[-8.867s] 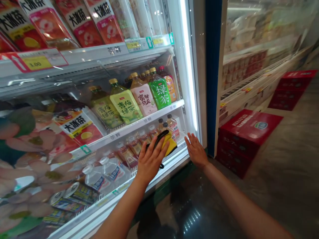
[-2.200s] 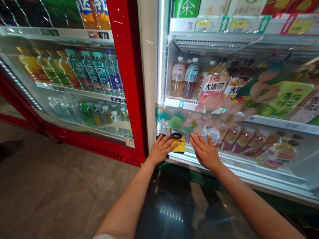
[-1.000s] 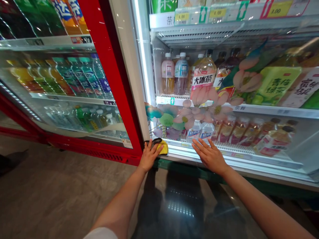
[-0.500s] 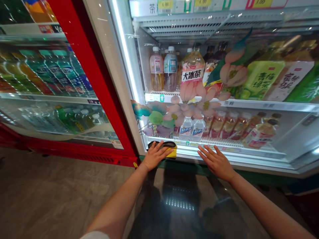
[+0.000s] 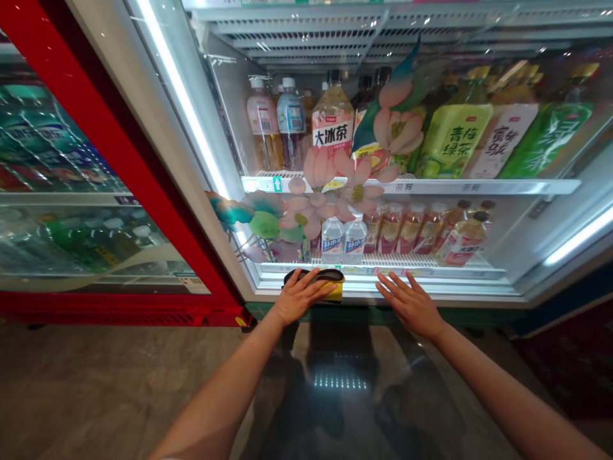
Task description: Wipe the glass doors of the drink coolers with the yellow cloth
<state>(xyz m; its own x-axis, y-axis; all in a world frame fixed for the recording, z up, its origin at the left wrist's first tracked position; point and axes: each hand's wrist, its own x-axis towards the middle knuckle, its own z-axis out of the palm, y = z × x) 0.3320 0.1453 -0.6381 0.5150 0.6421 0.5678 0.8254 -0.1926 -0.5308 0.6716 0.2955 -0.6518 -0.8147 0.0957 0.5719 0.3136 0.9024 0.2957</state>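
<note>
My left hand [image 5: 297, 299] lies with fingers spread over a folded yellow-and-black cloth [image 5: 332, 292], holding it against the lower edge of the glass door [image 5: 287, 295]. The cloth's dark upper folds show above my fingers, and part of it is hidden under the palm. To the right, my right hand [image 5: 412, 308] is open, fingers stretched apart, at the same low edge; whether it touches the glass I cannot tell. Behind the pane, just above the cloth, stand two clear bottles with white caps [image 5: 343, 239].
Floral decoration [image 5: 335, 191] covers part of the glass. Shelves inside hold tea bottles [image 5: 454, 140] and smaller drinks [image 5: 409, 229]. A red-framed cooler [image 5: 158, 211] stands at left. Below are a dark green base [image 5: 383, 315] and a brown floor [image 5: 119, 377].
Both hands, with the cloth under the left, have shifted right along the bottom of the door. The view has swung right, so more of the cooler's right side shows.
</note>
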